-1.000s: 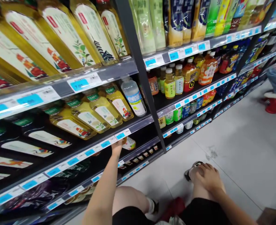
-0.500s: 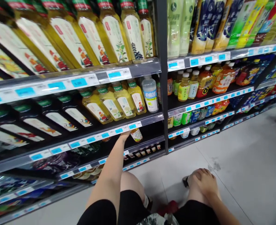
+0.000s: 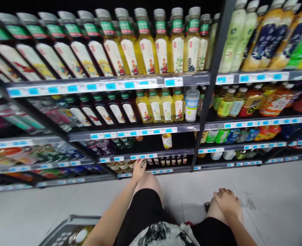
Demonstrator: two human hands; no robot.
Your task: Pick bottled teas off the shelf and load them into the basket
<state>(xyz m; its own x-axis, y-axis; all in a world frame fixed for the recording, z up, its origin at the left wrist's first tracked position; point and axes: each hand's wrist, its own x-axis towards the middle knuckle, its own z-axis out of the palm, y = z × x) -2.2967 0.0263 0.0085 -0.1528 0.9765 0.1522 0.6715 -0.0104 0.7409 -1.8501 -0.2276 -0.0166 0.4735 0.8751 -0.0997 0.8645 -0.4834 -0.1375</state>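
My left hand (image 3: pixel 139 168) reaches forward to the front edge of a low shelf (image 3: pixel 143 157) with blue price tags; its fingers are spread and hold nothing. Just above and to the right of it a lone small bottle with an orange label (image 3: pixel 166 140) stands on the shelf. My right hand (image 3: pixel 226 201) rests flat on my right knee, fingers open. Rows of yellow tea bottles (image 3: pixel 161 106) and a white-labelled clear bottle (image 3: pixel 191 104) fill the shelf above.
A dark upright post (image 3: pixel 209 89) splits the shelving; more drink bottles (image 3: pixel 243 99) stand to its right. Tiny bottles (image 3: pixel 170 160) line the lowest shelf. A grey shopping basket (image 3: pixel 66 232) sits on the tiled floor at lower left.
The view has pulled back and swung left. My left hand has drawn out from under the upper shelf down to the lower shelf's edge, leaving the small bottle. The right hand stays on the knee.
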